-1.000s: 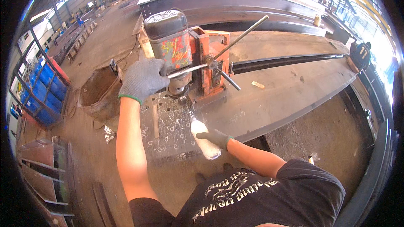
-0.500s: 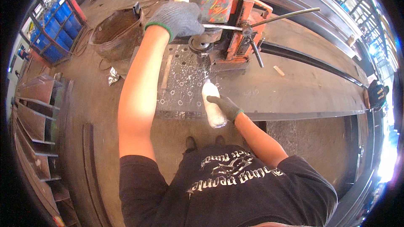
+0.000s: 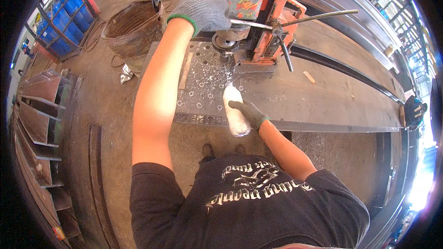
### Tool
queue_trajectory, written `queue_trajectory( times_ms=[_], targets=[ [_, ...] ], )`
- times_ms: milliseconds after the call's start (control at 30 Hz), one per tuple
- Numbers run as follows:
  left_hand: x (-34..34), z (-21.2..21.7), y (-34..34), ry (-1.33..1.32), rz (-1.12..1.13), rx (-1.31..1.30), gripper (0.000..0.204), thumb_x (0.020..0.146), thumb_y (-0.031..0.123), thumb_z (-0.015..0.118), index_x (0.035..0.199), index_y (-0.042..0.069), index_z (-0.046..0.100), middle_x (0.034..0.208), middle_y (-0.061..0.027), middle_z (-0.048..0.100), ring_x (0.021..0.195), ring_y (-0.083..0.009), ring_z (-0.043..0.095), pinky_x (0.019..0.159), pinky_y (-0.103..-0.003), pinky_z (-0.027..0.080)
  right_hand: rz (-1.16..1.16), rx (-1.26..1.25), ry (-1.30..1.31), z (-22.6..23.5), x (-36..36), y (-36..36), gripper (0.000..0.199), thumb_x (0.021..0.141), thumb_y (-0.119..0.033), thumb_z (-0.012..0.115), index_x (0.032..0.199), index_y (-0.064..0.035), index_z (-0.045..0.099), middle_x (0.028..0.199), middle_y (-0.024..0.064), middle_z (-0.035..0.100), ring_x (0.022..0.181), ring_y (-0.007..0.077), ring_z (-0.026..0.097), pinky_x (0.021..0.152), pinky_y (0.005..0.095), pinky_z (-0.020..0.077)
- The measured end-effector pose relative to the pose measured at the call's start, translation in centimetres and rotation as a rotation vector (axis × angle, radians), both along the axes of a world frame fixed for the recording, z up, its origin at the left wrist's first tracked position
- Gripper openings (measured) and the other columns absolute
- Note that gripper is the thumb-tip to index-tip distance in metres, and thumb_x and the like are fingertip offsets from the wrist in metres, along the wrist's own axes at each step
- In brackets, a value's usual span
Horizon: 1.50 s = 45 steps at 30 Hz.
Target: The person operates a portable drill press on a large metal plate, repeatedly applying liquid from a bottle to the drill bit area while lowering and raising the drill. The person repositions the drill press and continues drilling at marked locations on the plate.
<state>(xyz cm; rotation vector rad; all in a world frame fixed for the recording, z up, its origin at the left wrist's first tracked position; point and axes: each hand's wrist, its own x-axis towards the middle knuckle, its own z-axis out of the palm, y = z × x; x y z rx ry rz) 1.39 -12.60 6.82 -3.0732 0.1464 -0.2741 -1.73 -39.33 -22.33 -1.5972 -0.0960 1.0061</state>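
My left hand (image 3: 202,13), in a grey knit glove with a green cuff, is closed round the end of a feed handle (image 3: 251,24) on an orange drill press (image 3: 267,48). The drill's cutter head (image 3: 225,45) stands over a dark steel plate (image 3: 203,69) that bears drilled holes, chalk circles, metal chips and whitish splashes. Lower down, my right hand (image 3: 249,113), also gloved, grips a plastic bottle (image 3: 236,120) of milky white liquid. The bottle tilts with its narrow tip toward the plate, just below the cutter; whether liquid flows from it I cannot tell.
A flat strip (image 3: 186,70) lies on the plate, left of the cutter. Beyond it stands a rusty tub (image 3: 131,25). Blue gas cylinders (image 3: 60,30) stand in a frame at far left. Long steel beams (image 3: 341,69) stretch right; steel sections (image 3: 41,124) line the left.
The view has shifted slightly. The feed handles have turned a little, and my left hand has risen slightly with its handle. My right hand still holds the bottle near the cutter.
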Motion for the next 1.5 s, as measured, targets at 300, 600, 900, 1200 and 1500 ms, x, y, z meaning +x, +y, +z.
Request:
queue_trajectory(
  times_ms=[300, 600, 900, 1200, 1500],
  targets=[
    [-0.4, 0.4, -0.4, 0.079, 0.080, 0.013, 0.048, 0.086, 0.049, 0.065, 0.113, 0.012, 0.078, 0.109, -0.0194, 0.076, 0.103, -0.0380, 0.073, 0.091, -0.050, 0.057, -0.022, 0.020, -0.032, -0.4, -0.1, -0.3, 0.065, 0.091, -0.043, 0.080, 0.128, 0.0072, 0.064, 0.103, 0.0115, 0.075, 0.084, 0.0189, 0.072, 0.074, 0.0348, 0.0592],
    [-1.0, 1.0, -1.1, 0.106, 0.126, -0.002, 0.050, 0.088, 0.050, 0.065, 0.116, 0.011, 0.078, 0.114, -0.0187, 0.076, 0.107, -0.0372, 0.073, 0.094, -0.050, 0.057, -0.009, 0.034, -0.043, -0.3, 0.1, -0.1, 0.064, 0.093, -0.042, 0.077, 0.130, 0.0074, 0.062, 0.106, 0.0130, 0.073, 0.085, 0.0205, 0.071, 0.076, 0.0356, 0.0595],
    [-0.4, 0.1, -0.3, 0.073, 0.102, 0.028, 0.052, 0.079, 0.045, 0.066, 0.111, 0.007, 0.079, 0.110, -0.0252, 0.076, 0.103, -0.0425, 0.075, 0.092, -0.051, 0.060, -0.016, 0.026, 0.050, -0.8, 0.1, 0.0, 0.057, 0.093, -0.041, 0.078, 0.126, 0.0042, 0.066, 0.103, 0.0111, 0.075, 0.083, 0.0188, 0.073, 0.072, 0.0351, 0.0598],
    [-1.1, 0.5, -0.9, 0.102, 0.124, 0.063, 0.052, 0.083, 0.050, 0.064, 0.110, 0.009, 0.080, 0.111, -0.0234, 0.076, 0.103, -0.0407, 0.075, 0.092, -0.051, 0.059, 0.007, 0.020, 0.045, -0.8, 0.1, 0.0, 0.061, 0.093, -0.041, 0.078, 0.131, 0.0044, 0.064, 0.108, 0.0124, 0.075, 0.086, 0.0193, 0.073, 0.075, 0.0357, 0.0606],
    [-1.3, 0.4, -0.6, 0.095, 0.099, 0.008, 0.052, 0.088, 0.055, 0.064, 0.108, 0.009, 0.080, 0.107, -0.0216, 0.076, 0.101, -0.0397, 0.074, 0.091, -0.050, 0.058, -0.004, 0.037, 0.053, -1.2, 0.2, -0.1, 0.060, 0.093, -0.038, 0.079, 0.133, 0.0042, 0.063, 0.112, 0.0134, 0.075, 0.089, 0.0198, 0.074, 0.077, 0.0358, 0.0609]
  ],
)
